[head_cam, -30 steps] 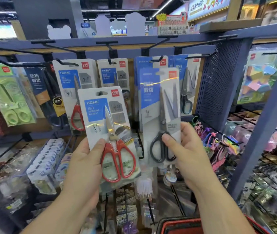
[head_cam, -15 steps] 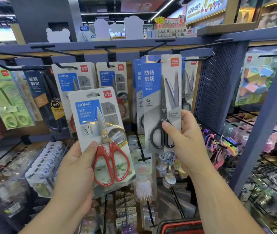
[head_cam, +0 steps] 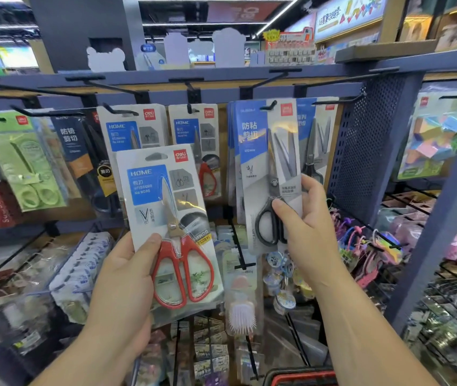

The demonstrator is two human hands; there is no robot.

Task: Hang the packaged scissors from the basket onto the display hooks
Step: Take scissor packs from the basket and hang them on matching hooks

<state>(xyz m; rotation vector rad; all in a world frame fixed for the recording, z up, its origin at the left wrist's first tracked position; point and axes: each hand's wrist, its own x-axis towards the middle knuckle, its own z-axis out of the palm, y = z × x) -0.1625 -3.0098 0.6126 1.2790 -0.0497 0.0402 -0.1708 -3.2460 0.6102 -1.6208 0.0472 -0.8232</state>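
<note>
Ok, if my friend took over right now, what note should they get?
Left hand grips the red-handled scissors pack, held below the hooks, not hung.
Right hand pinches the black-handled scissors pack, its top hole at the tip of a hook.
Done: neither pack is fully on.
Left: slide the black pack on, hang the red one by the hanging HOME packs, then check the basket.
</note>
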